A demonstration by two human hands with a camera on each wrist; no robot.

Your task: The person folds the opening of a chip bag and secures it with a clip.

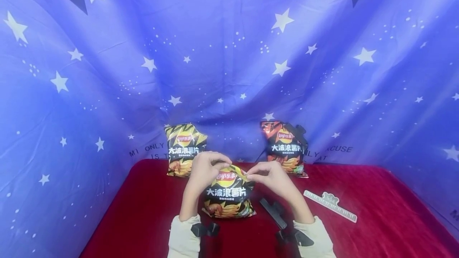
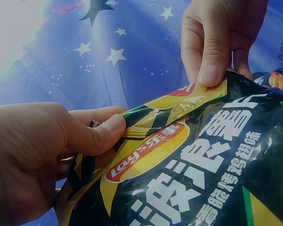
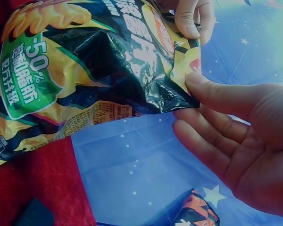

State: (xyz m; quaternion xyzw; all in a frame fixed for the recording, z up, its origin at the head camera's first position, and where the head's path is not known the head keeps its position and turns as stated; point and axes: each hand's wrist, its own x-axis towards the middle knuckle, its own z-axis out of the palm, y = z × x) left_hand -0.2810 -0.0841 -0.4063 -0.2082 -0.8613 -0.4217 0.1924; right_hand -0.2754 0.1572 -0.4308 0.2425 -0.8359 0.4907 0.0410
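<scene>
I see the chip bag (image 1: pixel 229 192) standing upright near the front middle of the bench (image 1: pixel 376 210), its bottom edge on the red cloth and its top seam held up between both hands. The left hand (image 1: pixel 205 169) pinches the left end of the seam; the right hand (image 1: pixel 269 175) pinches the right end.

From the head camera I only get the backs of the hands, so the grip itself is hard to read there. The left wrist camera fills that in: the left thumb (image 2: pixel 98 134) lies flat across the crimped seam with the fingers curled behind it, grasping the foil, and the other hand's fingers (image 2: pixel 212 56) clamp the seam further along. The right wrist camera shows the bag (image 3: pixel 85 70) from its side, with a green label on it, and the right thumb pressing the corner of the seam against the forefinger while the remaining fingers (image 3: pixel 203 141) lie loosely extended below, touching nothing.

Behind the held bag, a second chip bag (image 1: pixel 184 148) leans against the starry blue backdrop (image 1: pixel 229 51) on the left and a third chip bag (image 1: pixel 285 146) on the right. A black clip (image 1: pixel 273 212) lies just right of the held bag, and a pale ruler-like strip (image 1: pixel 330 205) lies further right.
</scene>
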